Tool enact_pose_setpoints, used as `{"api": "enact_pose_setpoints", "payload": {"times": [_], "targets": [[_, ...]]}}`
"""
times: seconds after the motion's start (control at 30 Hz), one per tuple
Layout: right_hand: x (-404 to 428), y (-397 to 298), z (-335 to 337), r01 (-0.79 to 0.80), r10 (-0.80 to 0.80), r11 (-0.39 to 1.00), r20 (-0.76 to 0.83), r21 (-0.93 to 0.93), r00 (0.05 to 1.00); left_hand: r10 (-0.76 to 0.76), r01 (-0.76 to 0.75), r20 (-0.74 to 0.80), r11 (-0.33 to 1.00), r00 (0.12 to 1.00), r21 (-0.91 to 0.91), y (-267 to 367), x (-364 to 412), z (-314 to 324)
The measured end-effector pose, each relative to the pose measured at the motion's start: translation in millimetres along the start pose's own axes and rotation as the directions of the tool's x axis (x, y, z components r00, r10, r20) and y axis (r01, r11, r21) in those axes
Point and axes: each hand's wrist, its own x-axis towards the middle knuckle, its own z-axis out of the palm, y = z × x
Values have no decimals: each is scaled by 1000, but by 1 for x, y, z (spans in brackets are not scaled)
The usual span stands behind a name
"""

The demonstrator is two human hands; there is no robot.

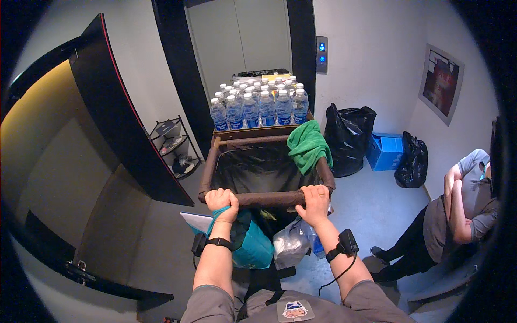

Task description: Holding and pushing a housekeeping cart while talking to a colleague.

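Both of my hands grip the brown padded handle (268,199) of a service cart. My left hand (221,204) is wrapped around its left end, with the teal strap of a bag (252,246) across the wrist. Around the right end close the fingers of my right hand (316,205). Beyond the handle, a black liner bag (258,165) fills the cart's open frame. A green cloth (309,147) drapes over the right side rail. Several rows of capped water bottles (265,109) stand upright on the cart's far top. Below the handle hangs a clear plastic bag (291,244).
Shut elevator doors (242,40) stand ahead, with a lit call panel (322,54) beside them. Filled black garbage bags (349,141) and a blue box (386,151) line the right wall. A person (456,218) stands at right, arms crossed. At left are an open door (121,121) and a small rack (173,147).
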Motion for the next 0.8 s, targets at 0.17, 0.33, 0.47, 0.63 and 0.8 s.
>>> {"api": "enact_pose_setpoints", "payload": {"times": [0.17, 0.33, 0.47, 0.63, 0.8], "targets": [[1, -2, -1, -3, 3, 1000, -6, 6, 1000, -3, 3, -8, 1000, 1000, -11, 0, 1, -1], [1, -2, 0, -14, 14, 1000, -7, 9, 1000, -6, 5, -6, 1000, 1000, -16, 1, 3, -2], [1, -2, 0, -25, 25, 1000, -6, 16, 1000, -7, 7, -9, 1000, 1000, -29, 1, 3, -2], [-1, -4, -1, -6, 6, 1000, 19, 2, 1000, -4, 4, -7, 1000, 1000, -17, -2, -1, -2], [0, -7, -6, -20, 22, 999, 61, -29, 998, -10, 10, 4, 1000, 1000, -4, -3, -2, -3]]}}
